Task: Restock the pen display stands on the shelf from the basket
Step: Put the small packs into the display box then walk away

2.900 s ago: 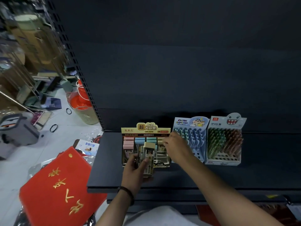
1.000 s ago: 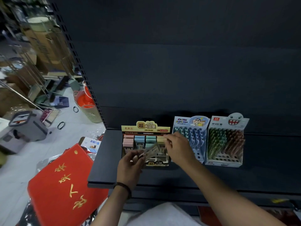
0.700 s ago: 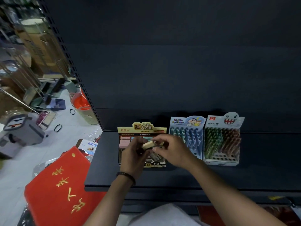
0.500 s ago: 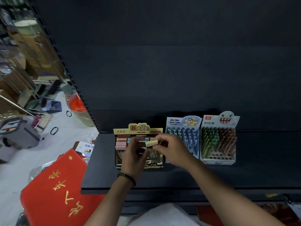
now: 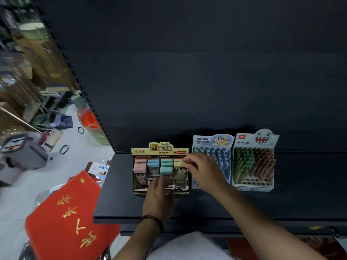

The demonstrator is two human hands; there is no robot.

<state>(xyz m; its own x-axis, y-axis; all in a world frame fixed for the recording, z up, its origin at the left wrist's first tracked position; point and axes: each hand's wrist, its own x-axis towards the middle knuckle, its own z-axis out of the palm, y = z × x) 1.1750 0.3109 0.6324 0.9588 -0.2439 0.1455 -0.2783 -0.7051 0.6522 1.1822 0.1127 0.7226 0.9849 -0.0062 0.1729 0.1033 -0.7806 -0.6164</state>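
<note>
Head view: nearest us, our left hand, fingers bent down, lies over the near edge of the yellow-topped display box on the dark shelf, and we cannot tell whether it holds anything. Farther and to the right, our right hand pinches a small pale yellow box over that display box's far right column. Just right of it the blue cartoon stand and the ghost-topped stand sit side by side, holding pens.
</note>
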